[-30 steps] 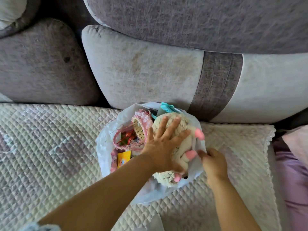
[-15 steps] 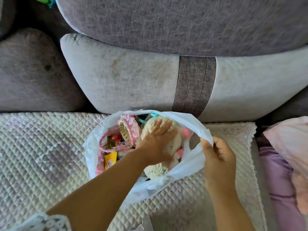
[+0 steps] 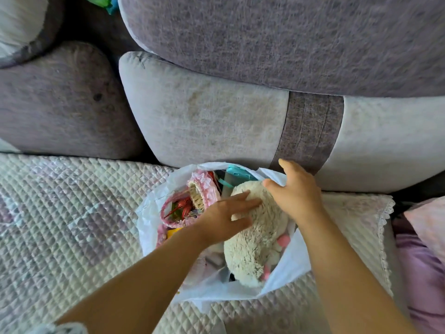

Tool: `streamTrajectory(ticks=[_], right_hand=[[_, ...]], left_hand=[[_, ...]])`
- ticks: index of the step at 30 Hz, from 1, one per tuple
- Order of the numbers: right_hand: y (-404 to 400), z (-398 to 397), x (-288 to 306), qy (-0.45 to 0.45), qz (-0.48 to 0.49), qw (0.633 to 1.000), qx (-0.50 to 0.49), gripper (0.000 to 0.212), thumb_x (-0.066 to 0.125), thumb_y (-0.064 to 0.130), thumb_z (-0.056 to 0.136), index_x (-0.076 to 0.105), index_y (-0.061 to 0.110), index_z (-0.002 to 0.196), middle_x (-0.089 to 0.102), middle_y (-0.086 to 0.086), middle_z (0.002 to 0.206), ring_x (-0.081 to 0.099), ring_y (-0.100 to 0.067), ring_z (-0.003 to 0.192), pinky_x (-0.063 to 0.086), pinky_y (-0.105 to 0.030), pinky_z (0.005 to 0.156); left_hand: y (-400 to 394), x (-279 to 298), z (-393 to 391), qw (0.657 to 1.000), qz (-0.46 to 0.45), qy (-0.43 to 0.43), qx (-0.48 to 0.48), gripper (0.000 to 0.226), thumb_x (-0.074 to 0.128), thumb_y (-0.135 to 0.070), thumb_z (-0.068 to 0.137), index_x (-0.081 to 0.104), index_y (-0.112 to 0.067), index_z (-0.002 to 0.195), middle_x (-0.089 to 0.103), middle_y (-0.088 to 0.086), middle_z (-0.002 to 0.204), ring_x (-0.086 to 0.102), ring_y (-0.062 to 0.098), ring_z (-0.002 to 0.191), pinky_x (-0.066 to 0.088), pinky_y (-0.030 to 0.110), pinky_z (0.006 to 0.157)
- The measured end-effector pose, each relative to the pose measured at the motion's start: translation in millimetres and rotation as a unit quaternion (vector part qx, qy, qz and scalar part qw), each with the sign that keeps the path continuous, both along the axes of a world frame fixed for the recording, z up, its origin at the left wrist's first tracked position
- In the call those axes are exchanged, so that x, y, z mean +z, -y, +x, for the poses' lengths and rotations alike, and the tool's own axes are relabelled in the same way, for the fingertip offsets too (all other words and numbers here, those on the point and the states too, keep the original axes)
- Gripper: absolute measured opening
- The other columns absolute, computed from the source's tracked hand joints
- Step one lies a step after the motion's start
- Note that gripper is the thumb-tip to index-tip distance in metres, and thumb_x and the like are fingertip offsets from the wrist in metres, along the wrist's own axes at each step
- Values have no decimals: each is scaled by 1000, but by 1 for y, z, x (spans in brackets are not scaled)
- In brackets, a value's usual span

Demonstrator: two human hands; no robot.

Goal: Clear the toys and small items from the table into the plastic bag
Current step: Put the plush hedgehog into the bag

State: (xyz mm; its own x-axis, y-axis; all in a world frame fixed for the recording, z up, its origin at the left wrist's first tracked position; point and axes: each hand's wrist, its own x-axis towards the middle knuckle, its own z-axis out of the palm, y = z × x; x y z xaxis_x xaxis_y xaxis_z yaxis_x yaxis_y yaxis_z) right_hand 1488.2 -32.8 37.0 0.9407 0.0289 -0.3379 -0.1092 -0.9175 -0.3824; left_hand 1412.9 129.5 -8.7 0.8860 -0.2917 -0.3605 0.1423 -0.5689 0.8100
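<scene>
Grey-lilac upholstery fills our view: the big sofa cushion [image 3: 289, 39] sits behind the plastic bag, with a paler cushion [image 3: 204, 116] just beyond the bag's far rim. Under the bag we see the quilted cover [image 3: 60, 213], spreading out to both sides of it, and a pink pillow [image 3: 428, 222] lies well off to the bag's right.

Now the white plastic bag [image 3: 292, 263] itself, mouth open and facing up at us, standing on the quilt. Filling the right half of the bag is the cream plush toy [image 3: 255, 239], fluffy, with pink bits showing at its lower right edge. In the left half of the bag sits a small basket with pink frill [image 3: 199, 189], and beneath it something red and shiny [image 3: 183, 207] that we cannot make out. A teal item [image 3: 237, 173] pokes up at the bag's far rim, and a yellow scrap [image 3: 173, 231] shows at its left wall.

Our left hand [image 3: 226, 218] lies flat on the plush, fingers spread and loose, pressing, not gripping. Our right hand [image 3: 296, 191] is unclenched too, fingers splayed over the top of the plush at the bag's far right rim, closed on nothing.
</scene>
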Motion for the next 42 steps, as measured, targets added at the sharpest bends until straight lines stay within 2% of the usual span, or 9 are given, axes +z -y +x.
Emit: streamTrajectory(ticks=[4, 8, 14, 17, 22, 34, 37, 40, 42], right_hand=[[-19, 12, -15, -26, -75, 997, -3, 48, 51, 42, 87, 45, 20, 129, 51, -6, 133, 44, -33, 120, 34, -44, 96], [-36, 24, -35, -27, -116, 993, 13, 35, 44, 40, 91, 53, 17, 117, 56, -8, 125, 47, -32, 116, 34, -43, 92], [-42, 39, -57, -44, -98, 993, -41, 23, 52, 30, 87, 64, 10, 89, 64, -18, 98, 56, -36, 89, 44, -37, 76], [-42, 37, -57, -20, -88, 995, -42, 32, 54, 18, 84, 45, 12, 54, 54, -15, 70, 49, -33, 69, 40, -33, 63], [-41, 29, -46, 108, 11, 991, -81, 14, 50, 14, 89, 63, 7, 91, 65, -23, 98, 56, -41, 94, 44, -42, 78], [8, 2, 18, 301, 179, 912, -212, 27, 43, 22, 84, 60, 5, 96, 63, -13, 91, 56, -28, 86, 36, -26, 76], [17, -15, 15, 226, 151, 944, -189, 35, 49, 27, 82, 59, 2, 104, 63, -19, 103, 56, -35, 97, 41, -37, 87], [20, -38, 13, 157, 128, 959, -197, 64, 72, 25, 76, 45, 2, 129, 52, -22, 126, 47, -37, 119, 37, -50, 102], [16, -65, 13, 128, 132, 958, -219, 87, 78, 28, 70, 31, 3, 139, 42, -22, 137, 38, -37, 128, 32, -54, 106]], left_hand=[[-53, -6, 4, 980, 39, 77, 181, 30, 64, -22, 87, 65, -29, 116, 59, -15, 118, 56, -6, 89, 45, 13, 83], [-111, -36, 6, 935, 172, 48, 306, 30, 57, -24, 90, 61, -19, 120, 57, -1, 126, 57, 20, 109, 41, 25, 86], [-163, -97, 19, 896, 136, -229, 355, 63, 43, -49, 93, 29, -16, 145, 36, 13, 148, 38, 33, 132, 32, 39, 104], [-173, -110, 12, 885, 34, -286, 366, 59, 53, -52, 87, 50, -12, 131, 51, 11, 132, 52, 26, 113, 39, 33, 91], [-182, -89, 4, 925, 100, -157, 330, 23, 61, -32, 87, 59, -14, 73, 54, 1, 68, 48, 17, 65, 37, 26, 56], [-133, 17, -8, 910, 191, 152, 334, 22, 64, -24, 84, 47, -20, 70, 42, -8, 50, 42, 10, 49, 28, 24, 45], [-144, 17, -20, 924, 171, 109, 325, 15, 72, -27, 78, 61, -25, 89, 54, -8, 79, 56, 17, 75, 42, 27, 62], [-156, 4, -43, 912, 213, -67, 345, 85, 74, -49, 71, 33, -21, 140, 38, 8, 140, 41, 29, 127, 40, 45, 98], [-154, -6, -64, 901, 179, -145, 367, 114, 77, -53, 65, 8, -18, 148, 22, 12, 152, 27, 33, 138, 31, 51, 108]])
